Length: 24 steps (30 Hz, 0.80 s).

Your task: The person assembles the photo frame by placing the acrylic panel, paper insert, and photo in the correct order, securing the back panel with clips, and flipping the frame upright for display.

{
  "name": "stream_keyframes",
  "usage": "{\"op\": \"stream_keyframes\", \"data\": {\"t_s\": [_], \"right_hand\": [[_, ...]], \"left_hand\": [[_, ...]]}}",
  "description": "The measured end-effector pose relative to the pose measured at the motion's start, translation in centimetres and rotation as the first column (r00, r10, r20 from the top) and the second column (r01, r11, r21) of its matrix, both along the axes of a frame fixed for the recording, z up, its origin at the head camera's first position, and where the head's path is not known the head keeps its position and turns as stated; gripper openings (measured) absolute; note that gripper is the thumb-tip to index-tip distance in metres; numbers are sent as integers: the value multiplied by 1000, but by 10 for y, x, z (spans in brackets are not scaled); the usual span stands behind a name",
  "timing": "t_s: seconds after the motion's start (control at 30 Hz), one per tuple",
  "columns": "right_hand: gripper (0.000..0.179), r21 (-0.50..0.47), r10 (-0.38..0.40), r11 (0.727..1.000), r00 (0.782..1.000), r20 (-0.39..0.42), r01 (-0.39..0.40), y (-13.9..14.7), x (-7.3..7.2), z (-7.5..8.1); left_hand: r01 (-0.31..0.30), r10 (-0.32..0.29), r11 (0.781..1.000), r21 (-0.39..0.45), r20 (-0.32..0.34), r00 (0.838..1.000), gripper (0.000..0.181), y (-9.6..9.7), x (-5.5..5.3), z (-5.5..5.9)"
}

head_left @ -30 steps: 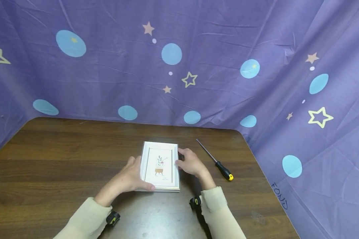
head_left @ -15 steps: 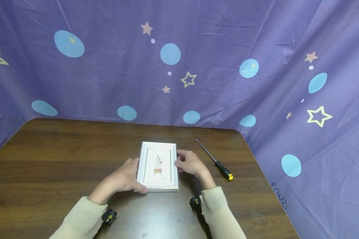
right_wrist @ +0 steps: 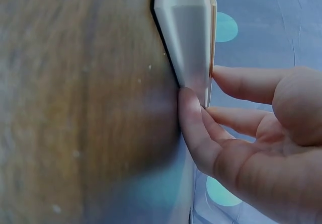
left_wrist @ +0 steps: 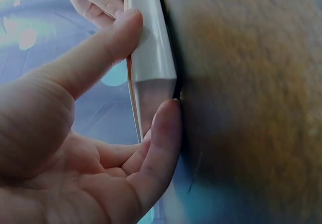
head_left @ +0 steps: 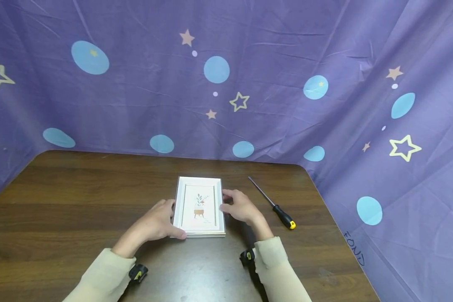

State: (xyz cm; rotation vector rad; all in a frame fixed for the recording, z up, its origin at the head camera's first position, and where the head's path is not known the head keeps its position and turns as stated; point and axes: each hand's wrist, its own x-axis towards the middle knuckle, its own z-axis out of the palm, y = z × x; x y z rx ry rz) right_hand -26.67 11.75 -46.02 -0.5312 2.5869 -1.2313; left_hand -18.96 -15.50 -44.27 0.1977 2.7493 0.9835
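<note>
A white picture frame (head_left: 217, 228) with a plant-pot print lies face up on the wooden table, its far edge perhaps slightly raised; I cannot tell for sure. My left hand (head_left: 156, 224) holds its left side, thumb at the near left corner. In the left wrist view, the fingers (left_wrist: 163, 133) of that hand touch the frame's side (left_wrist: 153, 48) low by the tabletop. From the right, my right hand (head_left: 241, 206) grips the opposite side. Its thumb (right_wrist: 246, 83) presses the front edge and its fingers reach the side wall (right_wrist: 186, 38) in the right wrist view.
A screwdriver (head_left: 275, 207) with a black and yellow handle lies to the right of the right hand. The brown table (head_left: 79, 201) ends at a purple curtain (head_left: 272, 63) behind and at the right. Black wrist cameras sit under both sleeves.
My left hand has shifted a little to the left along the frame's near corner. The picture frame has moved slightly left and away. The screwdriver has stayed put.
</note>
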Motion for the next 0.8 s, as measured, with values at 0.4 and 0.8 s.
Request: {"op": "stream_keyframes", "data": {"t_s": [0.4,0.8], "right_hand": [[59,23,-16,1000,1000,9,16,-2,1,2],[58,7,-21,1000,999,46,21,-2,1,2]], "left_hand": [[-41,41,999,-12,1,999,112,-3,-5,-3],[-51,51,999,-2,-15,999,105,-4,-5,-3]]}}
